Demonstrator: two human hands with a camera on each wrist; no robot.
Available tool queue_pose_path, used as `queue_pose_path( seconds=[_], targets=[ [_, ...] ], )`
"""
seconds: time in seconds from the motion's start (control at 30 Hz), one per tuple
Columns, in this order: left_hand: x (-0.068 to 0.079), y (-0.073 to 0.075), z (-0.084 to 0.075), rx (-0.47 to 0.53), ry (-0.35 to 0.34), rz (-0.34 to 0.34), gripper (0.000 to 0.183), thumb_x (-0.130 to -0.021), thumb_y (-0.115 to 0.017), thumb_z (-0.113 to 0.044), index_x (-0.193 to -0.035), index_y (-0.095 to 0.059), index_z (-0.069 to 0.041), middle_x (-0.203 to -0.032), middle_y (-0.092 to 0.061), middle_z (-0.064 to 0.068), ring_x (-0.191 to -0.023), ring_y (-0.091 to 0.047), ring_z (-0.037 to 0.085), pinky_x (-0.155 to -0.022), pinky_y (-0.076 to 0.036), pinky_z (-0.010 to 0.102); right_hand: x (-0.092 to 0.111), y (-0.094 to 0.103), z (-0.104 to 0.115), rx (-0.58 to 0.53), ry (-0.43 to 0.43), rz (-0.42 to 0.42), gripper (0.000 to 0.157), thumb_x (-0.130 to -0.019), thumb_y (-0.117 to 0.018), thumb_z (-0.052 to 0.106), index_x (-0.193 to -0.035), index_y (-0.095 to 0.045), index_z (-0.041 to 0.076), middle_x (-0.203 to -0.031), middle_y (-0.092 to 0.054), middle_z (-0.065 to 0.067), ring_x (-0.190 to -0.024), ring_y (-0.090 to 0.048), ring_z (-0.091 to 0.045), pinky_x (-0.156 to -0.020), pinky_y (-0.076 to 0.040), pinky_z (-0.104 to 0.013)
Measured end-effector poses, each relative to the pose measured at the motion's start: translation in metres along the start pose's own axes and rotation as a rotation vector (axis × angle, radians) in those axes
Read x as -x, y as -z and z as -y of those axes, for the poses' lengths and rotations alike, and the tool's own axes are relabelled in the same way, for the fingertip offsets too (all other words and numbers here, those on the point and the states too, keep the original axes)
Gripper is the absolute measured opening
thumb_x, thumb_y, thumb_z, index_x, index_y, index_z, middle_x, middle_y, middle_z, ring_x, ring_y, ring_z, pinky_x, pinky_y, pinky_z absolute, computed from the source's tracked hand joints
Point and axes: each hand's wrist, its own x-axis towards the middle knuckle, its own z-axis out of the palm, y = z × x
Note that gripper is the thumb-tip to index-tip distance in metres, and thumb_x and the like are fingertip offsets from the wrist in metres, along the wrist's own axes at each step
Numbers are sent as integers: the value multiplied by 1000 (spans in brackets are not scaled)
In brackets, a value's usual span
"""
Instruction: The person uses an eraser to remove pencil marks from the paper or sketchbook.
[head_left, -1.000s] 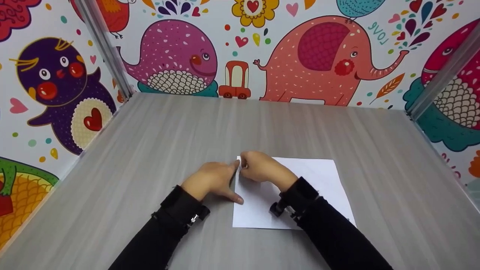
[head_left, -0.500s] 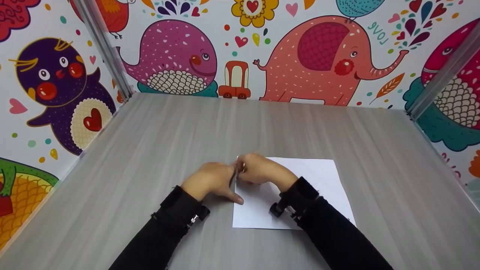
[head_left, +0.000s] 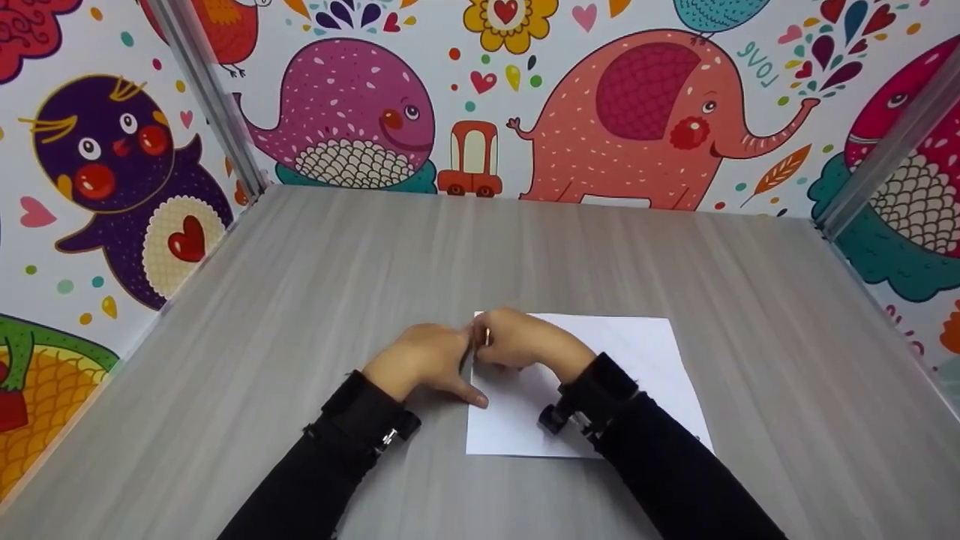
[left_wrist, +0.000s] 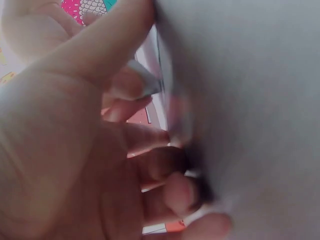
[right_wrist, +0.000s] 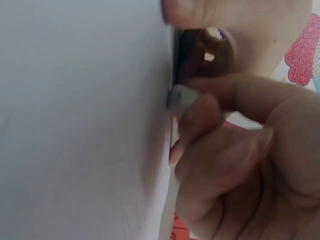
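A white sheet of paper [head_left: 637,345] lies flat on the grey table [head_left: 360,255]. My left hand [head_left: 427,356] rests at its left edge, with the thumb on the paper and the fingers spread along the border. Close beside those fingers, near the sheet's upper left corner, my right hand [head_left: 529,339] pinches a small whitish eraser [right_wrist: 184,98] between thumb and fingertips. The eraser touches the paper in the right wrist view; the head view hides it behind the fingers. Faint marks [right_wrist: 131,220] show low on the sheet in the right wrist view.
Panels with cartoon animals, including a whale [head_left: 352,112] and an elephant [head_left: 630,127], enclose the table at the back and sides. Metal posts [head_left: 217,97] stand at the rear corners. Black sleeves and wrist straps [head_left: 364,416] cover both forearms.
My right hand has shifted slightly left, bringing its fingertips to the paper's left border against the left hand's fingers. The left hand and the sheet have stayed put.
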Motion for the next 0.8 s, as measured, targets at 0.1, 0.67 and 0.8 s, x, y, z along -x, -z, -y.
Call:
queue_pose_path(
  seconds=[0.1, 0.67, 0.8],
  targets=[
    [1, 0, -1, 1, 2, 0, 117, -74, -91, -64, -162, -42, -4, -122, -74, 21, -114, -70, 39, -100, -55, 48, 0, 2, -2, 45, -72, -80, 4, -90, -69, 6, -94, -69, 6, -77, -63, -2, -67, -59, -17, -62, -51, -31],
    [0, -1, 0, -8, 15, 10, 116, -74, -91, -65, -161, -43, -5, -121, -74, 21, -113, -70, 37, -97, -56, 48, 1, 1, 1, 76, -44, -60, 6, -90, -70, 7, -95, -70, 6, -81, -63, -1, -66, -58, -16, -60, -49, -29],
    [-1, -1, 1, -20, 10, 11, 101, -73, -91, -66, -147, -58, -5, -107, -74, 16, -104, -72, 35, -91, -58, 48, 1, 0, 1, -21, 6, 54, 8, -90, -68, 4, -98, -68, 7, -74, -62, -1, -56, -58, -14, -50, -49, -27]
  ],
)
